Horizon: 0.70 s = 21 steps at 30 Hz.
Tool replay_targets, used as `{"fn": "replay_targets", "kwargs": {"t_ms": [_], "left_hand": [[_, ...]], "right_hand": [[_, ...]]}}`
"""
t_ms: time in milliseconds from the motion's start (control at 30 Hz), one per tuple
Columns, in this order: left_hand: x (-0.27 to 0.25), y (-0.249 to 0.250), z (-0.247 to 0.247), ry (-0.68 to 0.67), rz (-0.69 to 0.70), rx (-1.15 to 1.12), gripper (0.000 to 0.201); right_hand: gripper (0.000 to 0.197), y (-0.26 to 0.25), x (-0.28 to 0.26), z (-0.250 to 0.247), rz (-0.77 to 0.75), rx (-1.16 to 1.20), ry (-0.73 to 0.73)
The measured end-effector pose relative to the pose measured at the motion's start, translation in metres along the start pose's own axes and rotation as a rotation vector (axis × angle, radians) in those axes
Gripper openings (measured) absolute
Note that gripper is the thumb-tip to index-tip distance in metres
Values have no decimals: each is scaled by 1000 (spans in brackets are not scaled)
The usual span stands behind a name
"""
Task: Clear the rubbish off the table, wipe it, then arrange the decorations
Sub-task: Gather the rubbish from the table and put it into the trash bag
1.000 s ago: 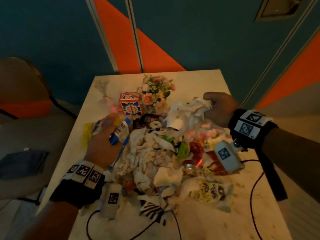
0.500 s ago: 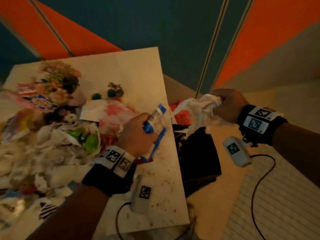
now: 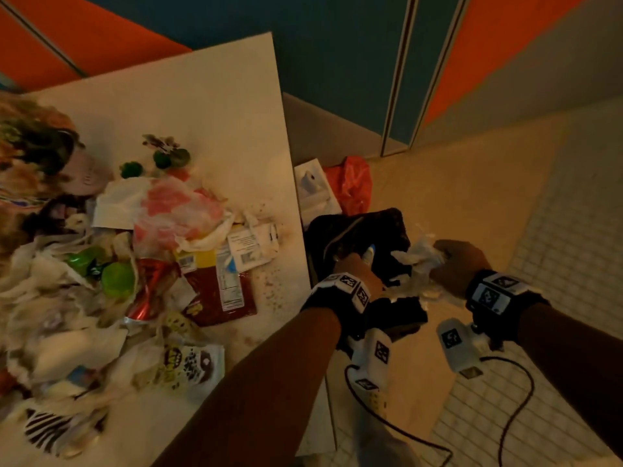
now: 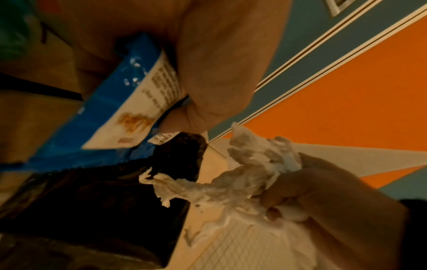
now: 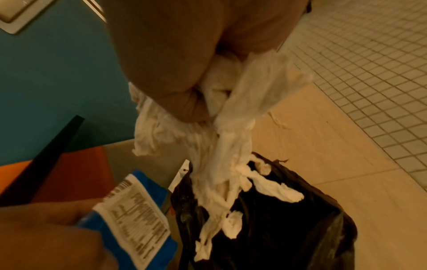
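A black bin bag (image 3: pixel 364 237) (image 4: pixel 97 206) (image 5: pixel 277 219) stands open on the floor just right of the table (image 3: pixel 215 106). My left hand (image 3: pixel 357 267) (image 4: pixel 208 76) grips a blue and white wrapper (image 4: pixel 120 117) (image 5: pixel 136 206) over the bag's mouth. My right hand (image 3: pixel 455 261) (image 5: pixel 175 60) clutches a wad of white tissues (image 3: pixel 418 261) (image 4: pixel 249 173) (image 5: pixel 226 127), whose ends hang into the bag. A heap of rubbish (image 3: pixel 135 264) covers the table: tissues, snack packets, a crushed can, green lids. Flowers (image 3: pixel 30 136) stand at the far left, blurred.
A red plastic bag (image 3: pixel 354 183) and a white box (image 3: pixel 313 187) lie on the floor behind the bin bag. Small-tiled floor (image 3: pixel 556 264) spreads to the right. Teal and orange wall panels (image 3: pixel 354 45) rise behind. Cables (image 3: pixel 505 416) trail from my wrist cameras.
Both hands swung right from the rubbish heap, off the table's edge, and dropped to the bin bag, carrying the wrapper and the tissues. My view turned right and down.
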<state>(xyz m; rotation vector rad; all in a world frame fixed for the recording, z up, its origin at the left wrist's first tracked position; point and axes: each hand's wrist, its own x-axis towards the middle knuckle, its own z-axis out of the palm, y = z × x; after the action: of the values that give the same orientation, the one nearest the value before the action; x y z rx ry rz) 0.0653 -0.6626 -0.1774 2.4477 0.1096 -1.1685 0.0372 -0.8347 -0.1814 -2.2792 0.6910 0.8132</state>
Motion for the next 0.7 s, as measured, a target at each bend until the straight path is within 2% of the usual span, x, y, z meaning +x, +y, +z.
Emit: {"fn": "replay_targets", "kwargs": {"t_ms": [67, 233, 367, 400, 467, 533, 600, 633, 700], "left_hand": [[18, -4, 15, 28, -25, 42, 51], [47, -5, 34, -12, -47, 222, 55], [66, -8, 52, -56, -81, -16, 54], [66, -10, 55, -41, -23, 23, 55], [65, -5, 44, 27, -166, -160, 63], [74, -9, 34, -4, -146, -78, 74], [76, -12, 21, -46, -162, -88, 87], [77, -13, 20, -43, -163, -81, 88], [71, -15, 23, 26, -120, -34, 76]], "right_hand": [[62, 8, 8, 8, 6, 13, -30], [56, 23, 29, 19, 17, 18, -52], [57, 30, 44, 26, 21, 11, -53], [58, 30, 48, 27, 21, 13, -57], [60, 28, 53, 32, 19, 13, -73], [61, 22, 57, 37, 7, 3, -83], [62, 15, 61, 44, -7, -24, -86], [62, 12, 64, 48, -10, -42, -92], [61, 7, 67, 54, 6, -45, -103]]}}
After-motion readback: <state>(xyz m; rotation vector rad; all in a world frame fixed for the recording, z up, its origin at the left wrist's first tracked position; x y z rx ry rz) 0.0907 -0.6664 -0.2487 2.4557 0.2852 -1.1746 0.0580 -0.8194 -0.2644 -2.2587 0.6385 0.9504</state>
